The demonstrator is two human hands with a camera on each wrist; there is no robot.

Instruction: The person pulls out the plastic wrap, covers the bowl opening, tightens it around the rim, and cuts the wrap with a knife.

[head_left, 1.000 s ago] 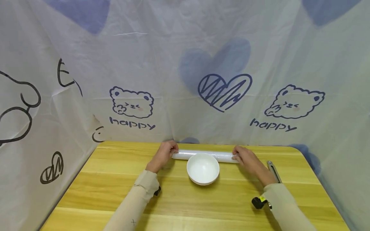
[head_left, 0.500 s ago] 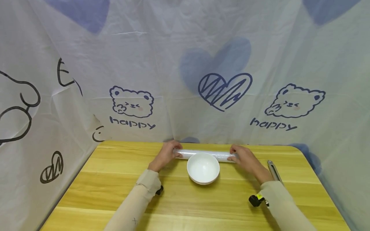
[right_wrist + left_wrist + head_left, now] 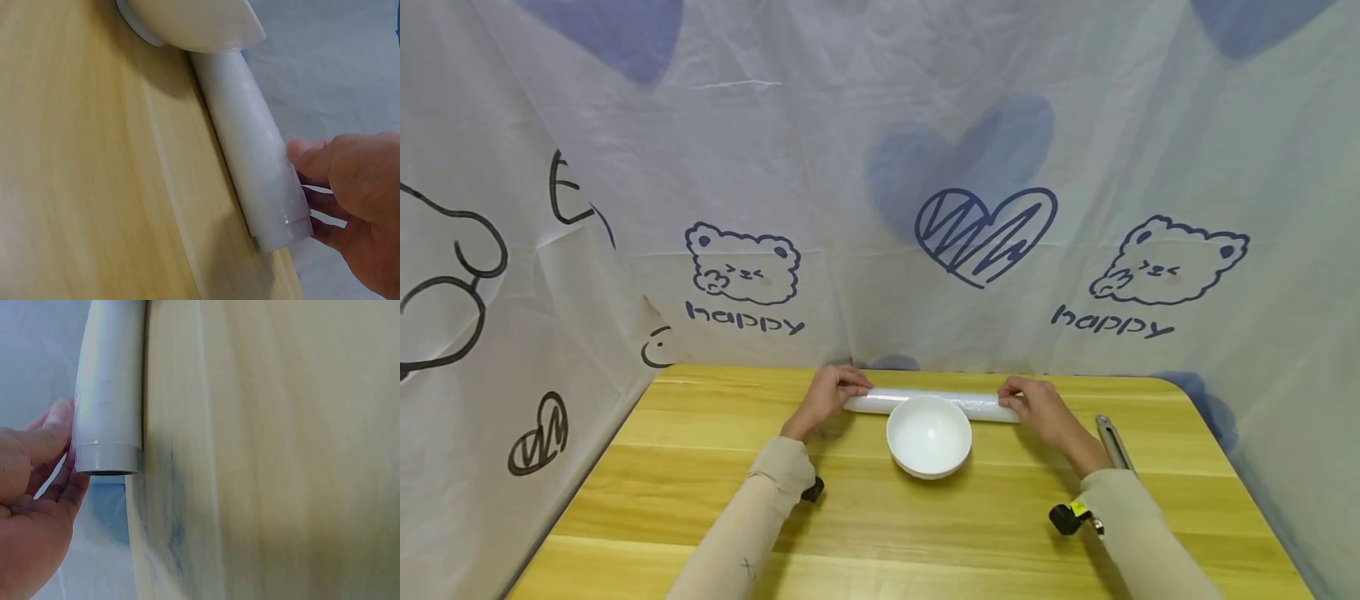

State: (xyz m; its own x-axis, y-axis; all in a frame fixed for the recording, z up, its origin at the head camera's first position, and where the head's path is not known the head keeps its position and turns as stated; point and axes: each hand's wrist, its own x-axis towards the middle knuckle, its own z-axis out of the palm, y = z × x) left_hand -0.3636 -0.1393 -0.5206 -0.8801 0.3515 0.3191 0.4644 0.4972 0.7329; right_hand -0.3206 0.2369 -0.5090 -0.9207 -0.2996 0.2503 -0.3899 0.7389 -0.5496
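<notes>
A roll of clear cling film [image 3: 985, 407] lies crosswise near the table's back edge, its core end visible in the left wrist view. My left hand [image 3: 829, 398] is at the roll's left end, thumb and curled fingers on its back side. At the right end, my right hand [image 3: 1037, 410] touches the back in the same way, thumb above the fingers in the right wrist view. Both hands seem to grip lightly; whether a loose film edge is between the fingertips cannot be told. A white bowl [image 3: 929, 437] stands upright just in front of the roll's middle, hiding part of it.
A slim grey slotted tool, like a box cutter [image 3: 1114, 442], lies right of the right hand, partly hidden by the sleeve. Behind the wooden table [image 3: 925, 542] hangs a printed white cloth [image 3: 850, 167], close to its back edge.
Half a second ago the fingers of both hands were spread around the roll; now thumbs and fingers are closer together at its back. Roll and bowl stay nearly in place.
</notes>
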